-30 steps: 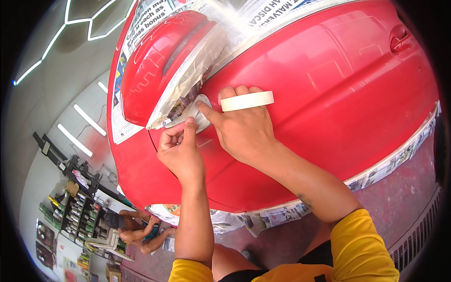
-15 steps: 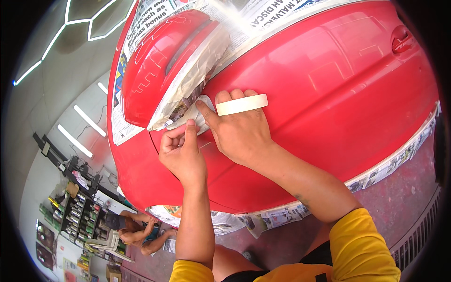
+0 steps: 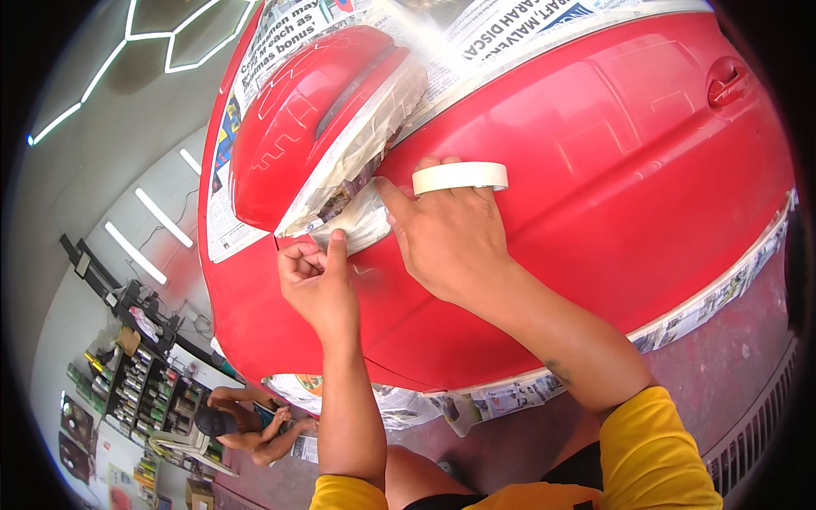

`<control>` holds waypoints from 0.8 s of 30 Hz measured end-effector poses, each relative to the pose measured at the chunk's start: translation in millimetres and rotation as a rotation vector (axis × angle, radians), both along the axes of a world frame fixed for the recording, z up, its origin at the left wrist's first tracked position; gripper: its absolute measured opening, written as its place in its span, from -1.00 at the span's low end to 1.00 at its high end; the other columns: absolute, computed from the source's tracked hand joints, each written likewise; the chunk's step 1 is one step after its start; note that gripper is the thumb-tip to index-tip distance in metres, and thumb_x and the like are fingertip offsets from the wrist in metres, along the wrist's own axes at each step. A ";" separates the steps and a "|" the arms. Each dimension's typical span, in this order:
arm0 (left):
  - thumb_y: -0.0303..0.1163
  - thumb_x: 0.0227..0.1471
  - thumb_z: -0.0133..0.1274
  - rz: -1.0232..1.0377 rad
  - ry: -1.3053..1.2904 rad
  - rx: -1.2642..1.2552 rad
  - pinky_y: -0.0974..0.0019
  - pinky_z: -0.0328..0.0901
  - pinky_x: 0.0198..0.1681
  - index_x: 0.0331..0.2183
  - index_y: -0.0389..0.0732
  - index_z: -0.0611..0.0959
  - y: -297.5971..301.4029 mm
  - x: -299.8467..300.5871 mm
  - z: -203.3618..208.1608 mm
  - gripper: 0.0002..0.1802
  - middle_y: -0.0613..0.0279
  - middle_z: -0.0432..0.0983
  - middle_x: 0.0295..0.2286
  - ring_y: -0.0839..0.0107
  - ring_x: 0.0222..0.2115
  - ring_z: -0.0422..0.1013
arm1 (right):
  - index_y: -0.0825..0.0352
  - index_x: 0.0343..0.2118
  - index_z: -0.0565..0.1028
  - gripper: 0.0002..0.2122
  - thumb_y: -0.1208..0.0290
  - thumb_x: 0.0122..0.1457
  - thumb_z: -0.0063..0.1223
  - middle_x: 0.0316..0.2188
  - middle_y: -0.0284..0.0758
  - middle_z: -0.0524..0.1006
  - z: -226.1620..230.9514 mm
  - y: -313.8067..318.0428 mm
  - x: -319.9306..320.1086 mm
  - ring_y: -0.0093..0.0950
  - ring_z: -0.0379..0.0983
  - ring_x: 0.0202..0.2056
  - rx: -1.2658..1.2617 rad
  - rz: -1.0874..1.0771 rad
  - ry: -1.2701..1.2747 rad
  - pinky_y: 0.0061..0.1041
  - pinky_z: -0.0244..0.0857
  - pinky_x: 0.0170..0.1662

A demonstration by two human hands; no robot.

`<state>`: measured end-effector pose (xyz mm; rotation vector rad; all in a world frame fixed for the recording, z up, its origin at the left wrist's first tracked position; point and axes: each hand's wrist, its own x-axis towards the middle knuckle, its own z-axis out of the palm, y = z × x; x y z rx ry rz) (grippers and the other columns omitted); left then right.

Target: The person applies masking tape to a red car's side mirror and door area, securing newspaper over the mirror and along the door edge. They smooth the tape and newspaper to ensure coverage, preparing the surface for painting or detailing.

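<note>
The masking tape roll (image 3: 460,177), light and stiff, rides ringed on the right hand (image 3: 450,242), whose spread fingers press soft paper masking (image 3: 361,223) beside the red car panel (image 3: 595,195). The left hand (image 3: 319,285) pinches its thin, tearable edge.

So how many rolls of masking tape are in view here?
1: a masking tape roll sits over the fingers of the right hand, against the red car door. Others may be hidden.
</note>
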<state>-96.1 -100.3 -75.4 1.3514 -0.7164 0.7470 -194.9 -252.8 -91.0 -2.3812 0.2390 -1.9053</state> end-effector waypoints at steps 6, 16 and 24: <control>-0.39 0.10 0.50 0.047 -0.041 0.044 0.56 0.07 -0.54 -0.48 -0.11 0.44 1.0 -0.5 -9.9 -0.54 0.51 0.33 -0.60 0.73 -0.62 0.17 | 0.25 -0.11 0.68 -0.73 0.31 0.17 0.17 -0.21 -0.07 0.61 16.5 0.2 17.3 -0.07 0.54 -0.03 -0.002 0.221 0.054 0.00 0.33 0.07; -0.19 -0.14 0.66 0.421 -0.284 0.072 0.50 0.12 -0.53 -0.56 -0.14 0.45 -13.1 19.3 -1.2 -0.39 0.55 0.25 -0.66 0.63 -0.64 0.08 | 0.37 0.10 0.59 -0.53 0.25 0.16 0.16 -0.14 -0.16 0.60 10.0 5.0 3.6 -0.20 0.49 -0.01 -0.021 0.113 0.072 -0.14 0.28 0.09; -0.33 0.03 0.56 0.107 -0.114 -0.022 0.54 0.04 -0.54 -0.53 -0.14 0.46 15.1 25.1 -7.4 -0.50 0.54 0.31 -0.61 0.72 -0.61 0.15 | 0.28 0.17 0.61 -0.52 0.33 0.15 0.19 -0.30 -0.17 0.51 -42.0 46.6 7.8 -0.15 0.43 -0.17 -0.090 0.324 0.112 -0.06 0.28 -0.12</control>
